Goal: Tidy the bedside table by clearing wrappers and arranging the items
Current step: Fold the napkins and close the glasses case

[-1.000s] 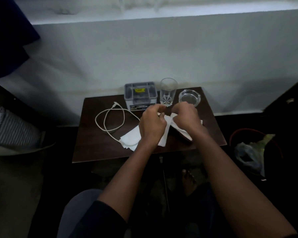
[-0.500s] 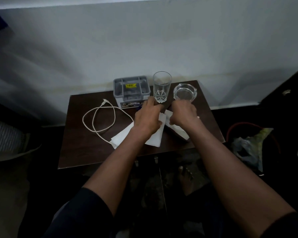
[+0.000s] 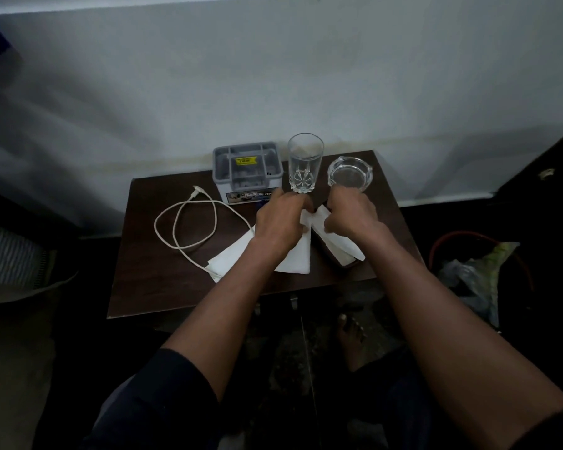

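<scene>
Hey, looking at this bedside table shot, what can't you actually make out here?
- Head view: the label on the grey box is too small to read; the left hand covers part.
- The white papers are partly hidden under both hands, left and right hand.
- Bin contents are too dark.

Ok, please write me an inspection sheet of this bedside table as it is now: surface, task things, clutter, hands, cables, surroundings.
Surface: dark wooden bedside table against a pale wall.
Job's things: white paper sheets at the middle front; tall glass upright at the back; glass ashtray to its right; grey box to its left.
Clutter: dark tray-like object under the right-hand paper; what it is cannot be told.
Hands: left hand and right hand both pinch the paper.
Cables: white cable looped on the left side.
Surroundings: bin with a bag on the floor to the right; striped fabric at the left.
</scene>
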